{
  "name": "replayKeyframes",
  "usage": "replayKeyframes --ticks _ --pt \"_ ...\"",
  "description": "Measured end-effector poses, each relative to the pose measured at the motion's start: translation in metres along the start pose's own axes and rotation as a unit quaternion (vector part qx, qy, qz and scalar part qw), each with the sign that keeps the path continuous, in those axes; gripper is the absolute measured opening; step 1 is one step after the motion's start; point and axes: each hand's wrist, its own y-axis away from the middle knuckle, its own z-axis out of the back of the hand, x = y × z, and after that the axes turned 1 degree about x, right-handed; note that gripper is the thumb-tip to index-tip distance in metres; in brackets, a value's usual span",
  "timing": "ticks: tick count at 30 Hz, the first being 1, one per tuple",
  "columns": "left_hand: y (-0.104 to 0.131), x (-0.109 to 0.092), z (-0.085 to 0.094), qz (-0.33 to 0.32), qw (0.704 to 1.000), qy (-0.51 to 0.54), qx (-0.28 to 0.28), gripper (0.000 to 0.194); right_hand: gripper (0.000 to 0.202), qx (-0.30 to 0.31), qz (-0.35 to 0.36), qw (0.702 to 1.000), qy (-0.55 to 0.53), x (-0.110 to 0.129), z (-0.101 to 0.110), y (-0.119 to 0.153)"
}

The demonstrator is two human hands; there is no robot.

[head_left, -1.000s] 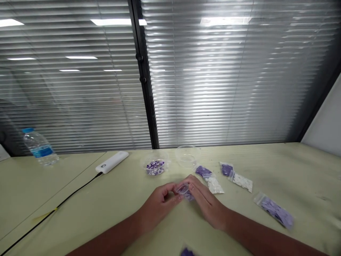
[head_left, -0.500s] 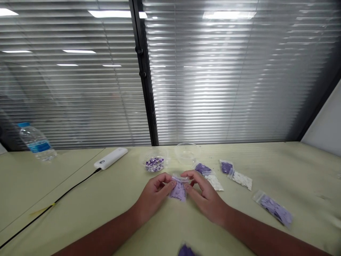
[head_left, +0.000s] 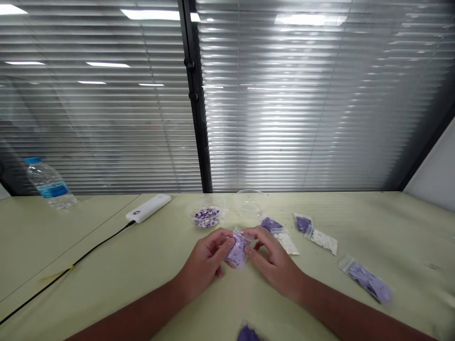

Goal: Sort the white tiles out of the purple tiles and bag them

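Observation:
Between my hands is a small clear zip bag point(head_left: 237, 251) of light purple pieces, tilted above the table. My left hand point(head_left: 208, 255) pinches its left side, thumb in front and fingers behind. My right hand point(head_left: 272, 258) grips the bag's upper right edge between thumb and fingers. Just beyond the hands stands a clear round tub point(head_left: 207, 215) with mixed purple and white pieces in it. Close behind my right hand lie a bag of dark purple pieces point(head_left: 270, 224) and a bag of white pieces point(head_left: 287, 242), partly covered by the fingers.
A clear round lid or dish point(head_left: 250, 203) sits beside the tub. More bags lie to the right: dark purple point(head_left: 303, 223), white point(head_left: 323, 239) and light purple point(head_left: 368, 279). Another dark purple bag point(head_left: 248, 333) is cut off at the near edge. Leftward are a cabled white power bank point(head_left: 148, 208) and a water bottle point(head_left: 51, 184).
The light purple bag has turned from fairly upright to slanted, its top now leaning right. My left fingers have shifted further under it. The view has moved slightly.

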Motion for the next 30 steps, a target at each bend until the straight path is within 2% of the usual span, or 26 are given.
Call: replayKeyframes --ticks 7,13,17,21,26,30 --pt "-0.0008 0.0031 0.0006 0.011 1.000 -0.012 -0.003 0.047 0.021 -0.023 0.020 0.999 0.017 0.0005 0.0019 0.0009" --pt "-0.0002 0.0048 0.0019 0.006 1.000 -0.014 0.007 0.046 0.024 0.008 0.011 1.000 0.008 -0.0009 0.0011 -0.0010" --pt "-0.0011 0.0046 0.0016 0.006 1.000 -0.016 0.009 0.046 0.018 0.030 0.013 0.999 -0.001 -0.0009 0.0003 -0.0020" --pt "-0.0004 0.0012 0.0007 0.005 1.000 -0.013 0.015 0.047 0.017 0.003 0.001 1.000 0.007 0.0020 0.0011 -0.0009" --pt "0.0003 -0.0023 -0.0006 0.020 0.998 -0.014 0.053 0.050 0.013 -0.024 0.004 1.000 0.019 0.0034 0.0020 -0.0002" --pt "-0.0010 -0.0012 -0.0010 0.036 0.996 -0.033 0.071 0.040 0.018 -0.057 -0.026 0.998 0.011 -0.0005 0.0003 0.0013"
